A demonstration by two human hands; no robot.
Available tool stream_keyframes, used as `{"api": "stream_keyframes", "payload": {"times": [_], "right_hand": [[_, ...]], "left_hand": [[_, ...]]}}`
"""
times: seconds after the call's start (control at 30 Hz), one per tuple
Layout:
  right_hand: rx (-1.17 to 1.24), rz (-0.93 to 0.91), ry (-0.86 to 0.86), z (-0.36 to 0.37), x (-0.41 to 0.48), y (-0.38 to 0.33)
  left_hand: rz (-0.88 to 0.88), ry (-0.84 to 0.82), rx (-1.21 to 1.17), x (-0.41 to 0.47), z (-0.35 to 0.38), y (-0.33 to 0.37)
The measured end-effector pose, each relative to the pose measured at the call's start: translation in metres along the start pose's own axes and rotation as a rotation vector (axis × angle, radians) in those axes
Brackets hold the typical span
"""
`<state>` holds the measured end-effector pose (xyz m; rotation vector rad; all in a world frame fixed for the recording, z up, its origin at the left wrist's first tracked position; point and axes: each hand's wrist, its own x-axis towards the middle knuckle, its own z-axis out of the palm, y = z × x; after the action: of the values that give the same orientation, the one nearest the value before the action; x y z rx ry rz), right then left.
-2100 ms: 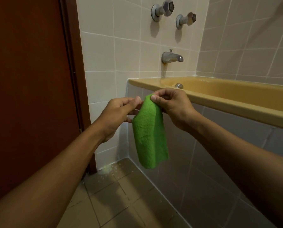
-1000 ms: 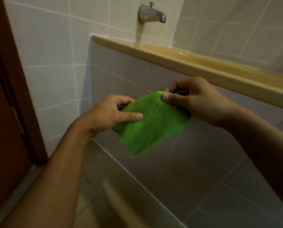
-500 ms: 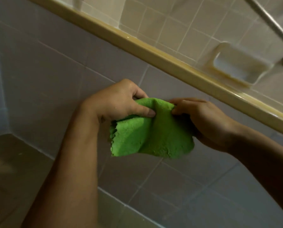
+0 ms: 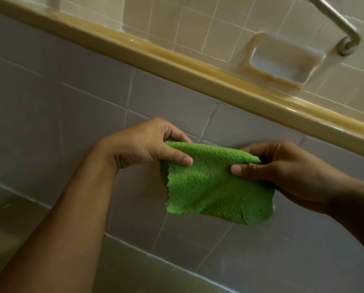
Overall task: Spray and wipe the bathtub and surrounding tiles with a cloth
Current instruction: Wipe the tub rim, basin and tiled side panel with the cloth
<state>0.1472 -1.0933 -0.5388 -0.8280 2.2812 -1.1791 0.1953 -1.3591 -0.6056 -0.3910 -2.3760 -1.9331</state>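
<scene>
Grey tiles (image 4: 71, 98) on the tub front filled most of my view. Yellow rim (image 4: 177, 64) slanted across above them. Behind it were cream wall tiles (image 4: 198, 24) with a recessed soap dish (image 4: 282, 58) and a metal bar (image 4: 335, 17). Floor (image 4: 9, 220) showed at lower left.

Cloth (image 4: 215, 187), green, was up in the air just in front of the grey tiles, below the rim. I couldn't tell whether it touched them. Left hand (image 4: 143, 144) pinched its upper left corner, thumb on the near face, fingers curled behind. Right hand (image 4: 282, 166) pinched the upper right edge the same way.

What changed: two seconds back the cloth hung long and narrow from both hands near the tap end. By now it was pulled out wide between them. Half a second ago it was still bunched, with the hands close together; they had since moved apart and the cloth lay flatter. My view had also swung along the tub to the soap dish end.

My read: this was prep, getting a flat wiping face ready. No wiping had started here. No spray bottle was in view, and both hands were busy, so spraying would need one freed first.
</scene>
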Motion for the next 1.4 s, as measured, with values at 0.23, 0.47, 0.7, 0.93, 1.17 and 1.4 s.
{"api": "stream_keyframes", "payload": {"times": [0.23, 0.47, 0.7, 0.93, 1.17, 1.4], "right_hand": [[0.11, -0.016, 0.106, -0.05, -0.047, 0.038], [0.067, -0.073, 0.224, -0.103, -0.123, 0.051], [0.103, -0.079, 0.357, -0.147, -0.188, 0.064], [0.153, -0.006, 0.438, -0.165, -0.22, 0.082], [0.236, 0.03, 0.507, -0.206, -0.296, 0.12], [0.353, 0.201, 0.576, -0.274, -0.391, 0.17]], "left_hand": [[0.057, 0.009, 0.073, 0.03, 0.057, 0.03], [0.194, 0.006, 0.162, 0.062, 0.136, 0.091], [0.368, 0.077, 0.172, 0.085, 0.222, 0.122], [0.442, 0.072, 0.174, 0.107, 0.275, 0.14], [0.491, -0.079, 0.117, 0.149, 0.358, 0.162], [0.635, -0.154, 0.407, 0.195, 0.48, 0.186]]}}
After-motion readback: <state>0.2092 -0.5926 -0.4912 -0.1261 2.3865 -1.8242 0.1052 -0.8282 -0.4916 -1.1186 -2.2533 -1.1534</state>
